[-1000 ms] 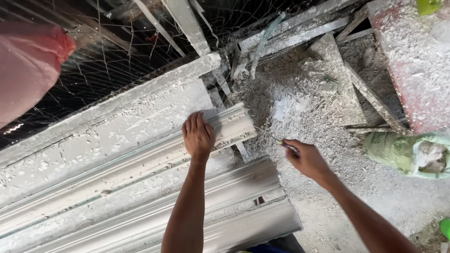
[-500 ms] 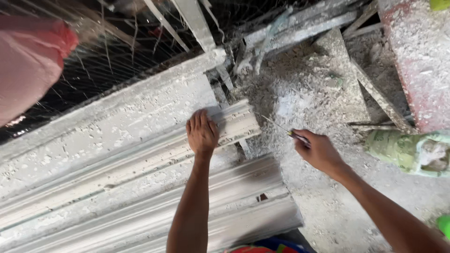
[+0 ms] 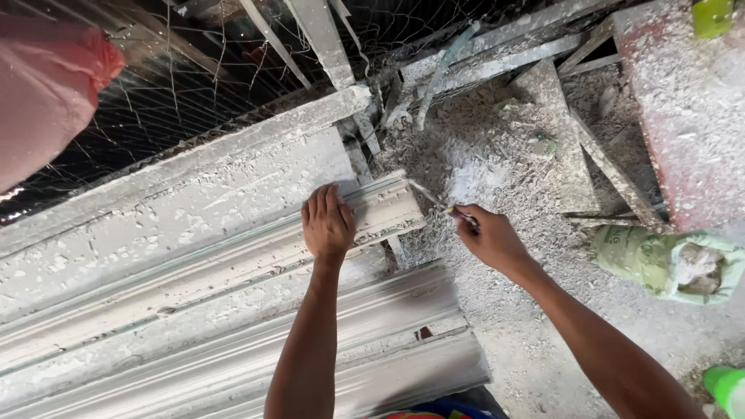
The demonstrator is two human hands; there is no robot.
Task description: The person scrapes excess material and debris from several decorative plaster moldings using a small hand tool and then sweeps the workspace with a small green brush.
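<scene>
— Head view: what in the right hand (image 3: 490, 237)?

— Closed around a thin tool (image 3: 434, 199), fingers curled tight; slim blade or tip poking out toward the upper left. Kind of tool too small to tell.

— And the tip?

— Right at the end face of the plaster moulding (image 3: 233, 268), touching or just short of it; cannot say which.

— Left hand (image 3: 327, 223)?

— Flat, palm down, fingers together and stretched, pressed on top of that same moulding near its right end. Nothing clasped, only resting on the surface.

— Where does the moulding lie?

— Diagonally, from lower left up to the middle, on a long white workbench (image 3: 194, 194) speckled with dried plaster. Ribbed profile along its length. Below it, nearer the body, a second ribbed casting (image 3: 372, 341), wider and smoother.

— Beyond the hands?

— Heap of grey-white plaster rubble (image 3: 497, 147) just past the moulding's end, with plaster-caked strips (image 3: 605, 167) leaning across it. Further right, a crusted reddish slab (image 3: 687, 116). Green sack (image 3: 660, 260) on the floor to the right, well apart from the right hand. Wire mesh (image 3: 194, 77) along the top, dark behind. Pink cloth-like shape (image 3: 46, 101) at upper left, blurred.
</scene>
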